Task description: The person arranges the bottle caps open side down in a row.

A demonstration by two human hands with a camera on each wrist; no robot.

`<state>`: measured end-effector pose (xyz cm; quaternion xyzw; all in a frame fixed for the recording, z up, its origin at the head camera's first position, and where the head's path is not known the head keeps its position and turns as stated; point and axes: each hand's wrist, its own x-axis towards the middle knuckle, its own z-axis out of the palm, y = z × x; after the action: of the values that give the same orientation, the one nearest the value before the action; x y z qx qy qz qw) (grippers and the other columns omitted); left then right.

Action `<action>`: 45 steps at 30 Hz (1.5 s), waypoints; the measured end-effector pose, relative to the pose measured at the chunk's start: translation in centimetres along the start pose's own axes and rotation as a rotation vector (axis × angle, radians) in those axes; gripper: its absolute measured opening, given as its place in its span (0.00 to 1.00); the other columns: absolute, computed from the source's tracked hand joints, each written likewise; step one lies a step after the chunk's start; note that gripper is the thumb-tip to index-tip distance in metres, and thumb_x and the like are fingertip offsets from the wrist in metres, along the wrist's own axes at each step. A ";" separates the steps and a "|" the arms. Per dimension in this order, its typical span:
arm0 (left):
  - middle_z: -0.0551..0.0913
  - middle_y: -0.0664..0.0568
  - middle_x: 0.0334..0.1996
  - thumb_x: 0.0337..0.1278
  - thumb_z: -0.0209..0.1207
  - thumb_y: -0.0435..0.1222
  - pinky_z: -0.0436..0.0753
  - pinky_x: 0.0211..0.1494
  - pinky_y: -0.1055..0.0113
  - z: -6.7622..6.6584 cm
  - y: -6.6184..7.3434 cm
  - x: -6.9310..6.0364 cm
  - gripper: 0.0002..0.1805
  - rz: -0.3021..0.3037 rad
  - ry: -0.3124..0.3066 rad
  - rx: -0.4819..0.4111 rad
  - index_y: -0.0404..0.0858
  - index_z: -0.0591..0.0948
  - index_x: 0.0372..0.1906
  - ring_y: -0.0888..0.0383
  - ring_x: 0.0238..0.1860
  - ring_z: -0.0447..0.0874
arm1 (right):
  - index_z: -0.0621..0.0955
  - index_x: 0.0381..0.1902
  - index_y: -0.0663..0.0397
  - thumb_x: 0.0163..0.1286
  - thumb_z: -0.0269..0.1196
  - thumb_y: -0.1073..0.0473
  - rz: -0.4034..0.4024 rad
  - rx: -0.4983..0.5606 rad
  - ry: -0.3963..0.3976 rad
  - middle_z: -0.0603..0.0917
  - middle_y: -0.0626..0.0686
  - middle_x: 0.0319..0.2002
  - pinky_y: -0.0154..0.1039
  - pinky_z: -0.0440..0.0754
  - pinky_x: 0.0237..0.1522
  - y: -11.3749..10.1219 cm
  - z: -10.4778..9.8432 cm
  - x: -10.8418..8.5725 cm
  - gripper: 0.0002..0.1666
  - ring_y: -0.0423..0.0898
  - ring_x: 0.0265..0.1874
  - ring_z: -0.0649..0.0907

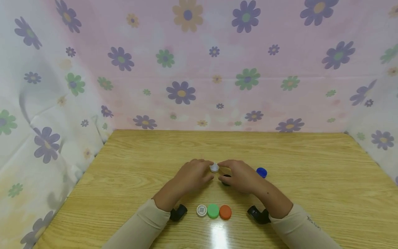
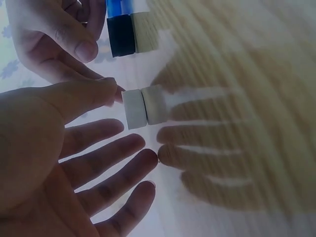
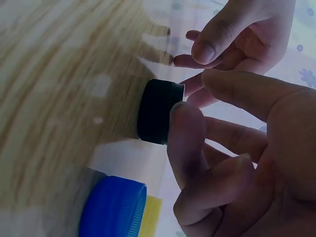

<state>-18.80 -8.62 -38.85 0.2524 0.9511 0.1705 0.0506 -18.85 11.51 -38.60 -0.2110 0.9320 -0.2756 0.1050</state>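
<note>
A small white cap point(image 1: 214, 168) lies on the wooden table between both hands' fingertips. My left hand point(image 1: 194, 174) is beside it, fingers extended and spread; in the left wrist view its thumb tip comes close to the white cap point(image 2: 134, 108), but contact cannot be told. My right hand point(image 1: 244, 176) reaches in from the other side, its thumb over a black cap point(image 1: 226, 180). In the right wrist view its fingers are loosely bent near the black cap point(image 3: 159, 111), without a visible grip. A blue cap point(image 1: 262, 172) sits beyond the right hand's outer side.
Nearer me, a white cap with a printed square code point(image 1: 201, 210), a green cap point(image 1: 213, 211) and an orange cap point(image 1: 225, 212) lie in a row. Black devices point(image 1: 178, 212) show by both wrists. Something yellow point(image 3: 150, 217) stands behind the blue cap. Flowered cloth point(image 1: 199, 69) surrounds the table.
</note>
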 end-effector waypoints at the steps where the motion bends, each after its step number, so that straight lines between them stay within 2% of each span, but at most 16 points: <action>1: 0.84 0.50 0.58 0.68 0.62 0.45 0.80 0.61 0.53 0.0 0.0 0.0 0.23 0.001 0.000 -0.001 0.41 0.80 0.63 0.49 0.59 0.82 | 0.79 0.63 0.57 0.70 0.67 0.55 -0.003 0.000 -0.001 0.81 0.57 0.62 0.54 0.78 0.60 0.0 0.1 0.0 0.27 0.55 0.64 0.78; 11: 0.87 0.53 0.53 0.65 0.64 0.40 0.81 0.59 0.55 0.3 -0.1 0.0 0.16 0.037 0.030 -0.022 0.41 0.84 0.55 0.51 0.55 0.84 | 0.83 0.58 0.54 0.69 0.67 0.57 -0.016 0.005 -0.007 0.84 0.53 0.58 0.51 0.80 0.56 0.1 0.5 0.2 0.21 0.52 0.59 0.81; 20: 0.89 0.56 0.40 0.64 0.65 0.38 0.82 0.49 0.62 0.6 -0.2 0.1 0.08 0.023 0.062 -0.058 0.42 0.87 0.45 0.58 0.44 0.86 | 0.85 0.53 0.52 0.67 0.69 0.59 -0.021 -0.012 0.016 0.87 0.51 0.53 0.51 0.81 0.56 -0.2 0.8 0.1 0.17 0.51 0.56 0.83; 27: 0.90 0.56 0.39 0.63 0.66 0.39 0.82 0.46 0.64 0.5 0.0 -0.1 0.05 0.003 0.066 -0.071 0.43 0.87 0.41 0.58 0.42 0.86 | 0.86 0.52 0.52 0.66 0.69 0.60 -0.035 -0.016 0.021 0.88 0.50 0.51 0.47 0.82 0.51 -0.2 1.0 0.0 0.16 0.48 0.52 0.85; 36: 0.89 0.58 0.36 0.64 0.65 0.38 0.79 0.41 0.68 0.5 0.2 -0.1 0.02 0.027 0.068 -0.068 0.45 0.86 0.37 0.62 0.36 0.83 | 0.86 0.51 0.52 0.67 0.68 0.61 -0.054 -0.023 0.038 0.88 0.49 0.49 0.47 0.83 0.52 -0.1 1.0 0.0 0.15 0.48 0.52 0.85; 38: 0.88 0.58 0.36 0.64 0.65 0.38 0.80 0.41 0.68 0.4 0.2 -0.1 0.02 0.029 0.070 -0.066 0.45 0.86 0.37 0.63 0.36 0.82 | 0.87 0.51 0.51 0.67 0.68 0.61 -0.057 -0.023 0.049 0.89 0.49 0.49 0.43 0.83 0.47 -0.2 1.0 0.0 0.14 0.45 0.47 0.86; 40: 0.88 0.57 0.36 0.65 0.64 0.39 0.80 0.41 0.68 0.4 0.2 -0.1 0.03 0.030 0.073 -0.066 0.45 0.86 0.38 0.63 0.36 0.82 | 0.87 0.50 0.51 0.67 0.68 0.61 -0.054 -0.016 0.062 0.89 0.50 0.48 0.38 0.80 0.38 -0.2 0.9 0.0 0.14 0.41 0.34 0.84; 43: 0.89 0.56 0.38 0.66 0.64 0.40 0.80 0.40 0.70 0.3 0.3 -0.1 0.05 0.034 0.087 -0.081 0.44 0.86 0.39 0.63 0.36 0.82 | 0.87 0.50 0.51 0.67 0.68 0.61 -0.039 0.006 0.080 0.89 0.51 0.48 0.32 0.70 0.26 -0.4 0.8 -0.1 0.14 0.37 0.17 0.71; 45: 0.89 0.55 0.39 0.66 0.63 0.40 0.80 0.39 0.71 0.3 0.3 -0.2 0.05 0.035 0.099 -0.101 0.44 0.86 0.40 0.63 0.36 0.83 | 0.87 0.50 0.51 0.67 0.68 0.61 -0.024 0.027 0.091 0.88 0.52 0.49 0.31 0.65 0.20 -0.4 0.7 -0.1 0.14 0.38 0.12 0.62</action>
<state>-18.45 -8.39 -39.01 0.2573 0.9381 0.2315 0.0134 -18.38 10.92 -38.91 -0.2079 0.9294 -0.2985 0.0619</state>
